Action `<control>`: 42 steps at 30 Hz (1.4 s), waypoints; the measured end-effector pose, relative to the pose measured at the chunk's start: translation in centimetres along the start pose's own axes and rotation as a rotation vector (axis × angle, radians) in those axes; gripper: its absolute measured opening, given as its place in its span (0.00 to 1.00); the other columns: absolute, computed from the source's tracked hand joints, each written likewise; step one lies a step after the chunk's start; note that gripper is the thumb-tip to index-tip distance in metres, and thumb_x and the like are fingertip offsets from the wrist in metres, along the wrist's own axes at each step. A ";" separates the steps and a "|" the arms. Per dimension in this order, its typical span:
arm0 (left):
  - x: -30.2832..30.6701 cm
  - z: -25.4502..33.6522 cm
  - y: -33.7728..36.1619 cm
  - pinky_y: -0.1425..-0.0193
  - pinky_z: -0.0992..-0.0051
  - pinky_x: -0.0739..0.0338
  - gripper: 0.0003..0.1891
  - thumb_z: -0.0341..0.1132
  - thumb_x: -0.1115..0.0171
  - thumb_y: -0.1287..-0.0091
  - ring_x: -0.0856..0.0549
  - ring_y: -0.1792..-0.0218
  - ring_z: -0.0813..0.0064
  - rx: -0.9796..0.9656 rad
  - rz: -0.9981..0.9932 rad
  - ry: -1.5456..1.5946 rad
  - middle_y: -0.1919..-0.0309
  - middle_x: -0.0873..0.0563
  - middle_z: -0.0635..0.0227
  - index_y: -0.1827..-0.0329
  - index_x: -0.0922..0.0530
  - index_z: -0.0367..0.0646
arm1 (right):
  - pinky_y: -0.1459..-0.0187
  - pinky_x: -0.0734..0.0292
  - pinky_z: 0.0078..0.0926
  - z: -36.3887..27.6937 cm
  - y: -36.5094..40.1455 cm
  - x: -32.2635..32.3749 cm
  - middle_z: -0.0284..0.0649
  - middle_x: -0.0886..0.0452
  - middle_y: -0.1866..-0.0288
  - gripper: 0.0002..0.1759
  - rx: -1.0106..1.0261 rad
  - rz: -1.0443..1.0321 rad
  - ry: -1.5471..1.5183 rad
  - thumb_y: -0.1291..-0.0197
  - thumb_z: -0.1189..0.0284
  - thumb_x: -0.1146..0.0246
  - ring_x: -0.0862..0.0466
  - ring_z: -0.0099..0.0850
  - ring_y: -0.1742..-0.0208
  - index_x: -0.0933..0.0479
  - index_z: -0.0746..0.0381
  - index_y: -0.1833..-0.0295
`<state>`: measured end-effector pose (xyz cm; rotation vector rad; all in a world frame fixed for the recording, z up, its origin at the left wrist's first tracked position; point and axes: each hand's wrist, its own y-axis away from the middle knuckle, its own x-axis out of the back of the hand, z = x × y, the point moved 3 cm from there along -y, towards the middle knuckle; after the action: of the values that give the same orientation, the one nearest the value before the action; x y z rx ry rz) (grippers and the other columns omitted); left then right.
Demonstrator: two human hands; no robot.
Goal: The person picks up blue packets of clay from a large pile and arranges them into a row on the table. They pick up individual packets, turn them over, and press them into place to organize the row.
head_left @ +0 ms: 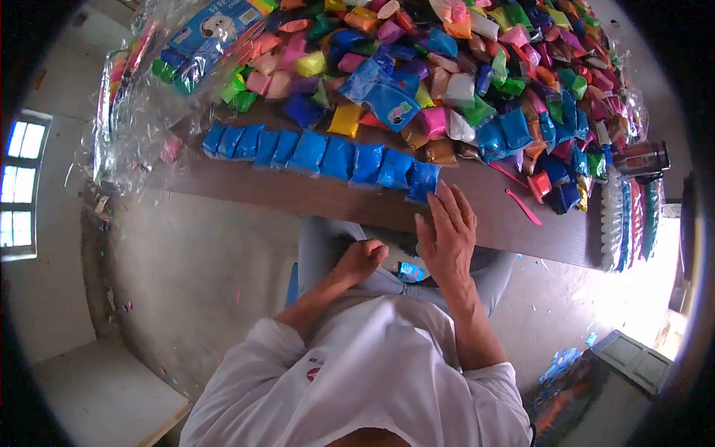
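Observation:
A row of small blue clay packets lies side by side along the near part of the brown table. My right hand is at the right end of this row, fingers stretched out and slightly apart. Its fingertips are right at the last blue packet. Over my lap, below the table edge, my left hand is curled closed, with nothing showing in it.
A big heap of colourful packets covers the back of the table. Clear plastic wrappers lie at left. Pink plastic tools, a jar and stacked strips are at right. A blue wrapper shows between my legs.

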<state>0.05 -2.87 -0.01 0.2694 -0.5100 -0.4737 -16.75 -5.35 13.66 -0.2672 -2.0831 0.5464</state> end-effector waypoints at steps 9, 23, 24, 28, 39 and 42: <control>-0.9 -1.4 -0.4 0.67 0.67 0.28 0.19 0.46 0.52 0.38 0.20 0.75 0.62 -0.019 0.002 -0.049 0.79 0.21 0.56 0.70 0.25 0.35 | 0.43 0.36 0.40 0.9 -0.3 -0.7 0.40 0.28 0.42 0.20 0.105 -0.099 0.071 0.51 0.74 0.37 0.30 0.42 0.42 0.26 0.63 0.49; -0.2 -0.5 0.1 0.63 0.65 0.26 0.16 0.42 0.48 0.37 0.17 0.69 0.56 -0.005 0.020 -0.032 0.74 0.19 0.51 0.67 0.23 0.35 | 0.48 0.30 0.40 0.5 -2.1 -1.7 0.47 0.24 0.51 0.20 0.077 0.009 0.007 0.52 0.72 0.34 0.25 0.47 0.50 0.26 0.66 0.52; -0.2 -0.4 0.0 0.63 0.65 0.26 0.16 0.42 0.48 0.37 0.17 0.69 0.56 -0.007 0.015 -0.032 0.74 0.19 0.51 0.67 0.23 0.35 | 0.52 0.27 0.37 0.7 -1.7 -1.3 0.45 0.22 0.53 0.17 0.044 0.045 -0.021 0.49 0.72 0.36 0.23 0.44 0.54 0.26 0.66 0.53; -0.1 -0.4 0.4 0.70 0.72 0.27 0.19 0.47 0.50 0.37 0.22 0.78 0.73 0.021 -0.045 0.044 0.78 0.20 0.64 0.69 0.23 0.38 | 0.69 0.21 0.26 1.5 1.5 0.5 0.38 0.21 0.62 0.11 -0.798 0.052 -0.807 0.39 0.70 0.42 0.19 0.30 0.63 0.26 0.66 0.55; 1.0 7.9 1.9 0.81 0.84 0.40 0.24 0.57 0.52 0.34 0.32 0.82 0.88 0.098 -0.404 0.586 0.79 0.26 0.75 0.65 0.24 0.42 | 0.75 0.28 0.16 1.8 9.5 0.1 0.32 0.23 0.69 0.11 -1.120 0.077 -1.236 0.36 0.67 0.43 0.25 0.19 0.73 0.25 0.65 0.57; 0.8 10.6 2.3 0.80 0.84 0.38 0.25 0.58 0.51 0.35 0.31 0.81 0.88 0.029 -0.350 0.449 0.81 0.26 0.74 0.67 0.23 0.42 | 0.73 0.29 0.16 1.6 9.7 0.0 0.30 0.23 0.69 0.10 -1.086 0.028 -1.196 0.38 0.69 0.41 0.26 0.17 0.71 0.23 0.65 0.57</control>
<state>-4.02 -2.72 10.02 0.4832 -0.0281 -0.7231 -18.29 2.76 8.28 -0.6937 -3.3787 -0.6965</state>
